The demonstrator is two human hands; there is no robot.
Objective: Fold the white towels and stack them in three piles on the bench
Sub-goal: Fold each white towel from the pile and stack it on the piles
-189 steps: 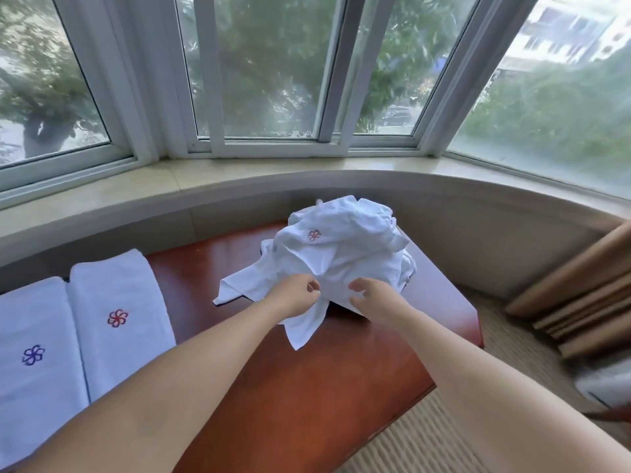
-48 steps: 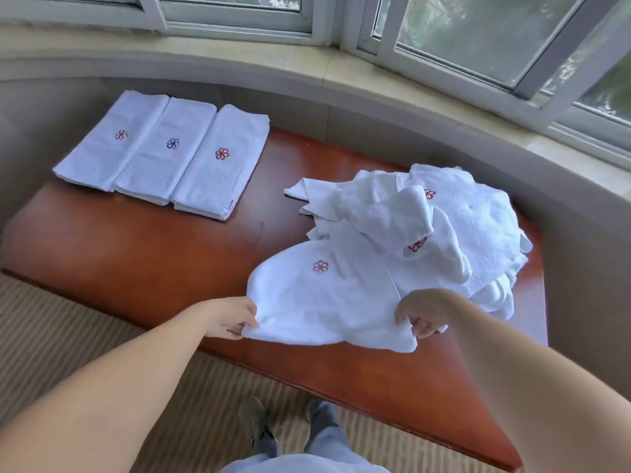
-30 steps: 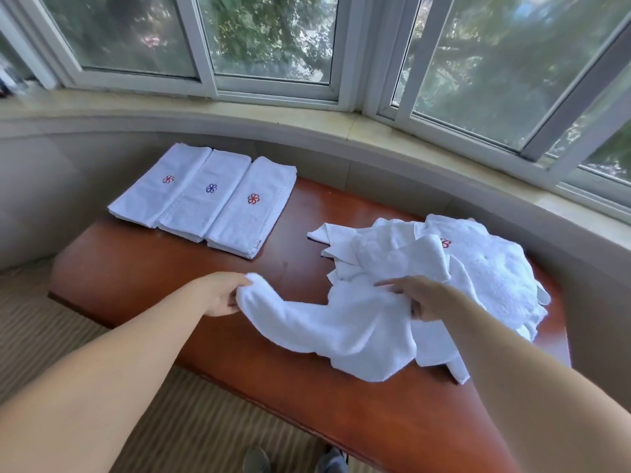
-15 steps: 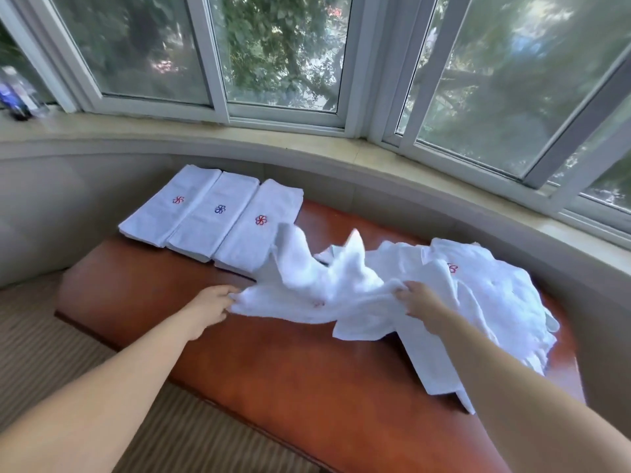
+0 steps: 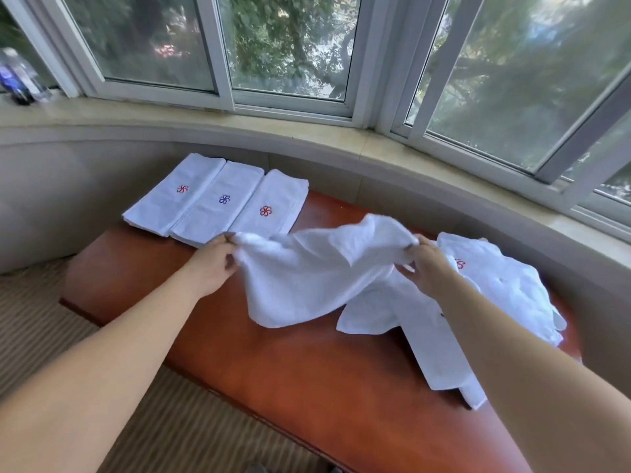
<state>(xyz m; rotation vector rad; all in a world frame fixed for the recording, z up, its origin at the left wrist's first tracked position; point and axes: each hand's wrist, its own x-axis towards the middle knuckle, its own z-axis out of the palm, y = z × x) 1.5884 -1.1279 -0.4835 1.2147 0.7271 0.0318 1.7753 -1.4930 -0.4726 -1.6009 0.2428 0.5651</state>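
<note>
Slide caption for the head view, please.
Both hands, left hand and right hand, stretch a white towel above the bench.

White towel (image 5: pixel 317 278) held stretched above reddish bench (image 5: pixel 307 370).

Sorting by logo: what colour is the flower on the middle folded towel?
Blue-purple, on the middle folded towel; head view.

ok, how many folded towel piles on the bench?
3, side by side at the bench's far left: left pile, middle pile, right pile. Layers per pile unclear.
</note>
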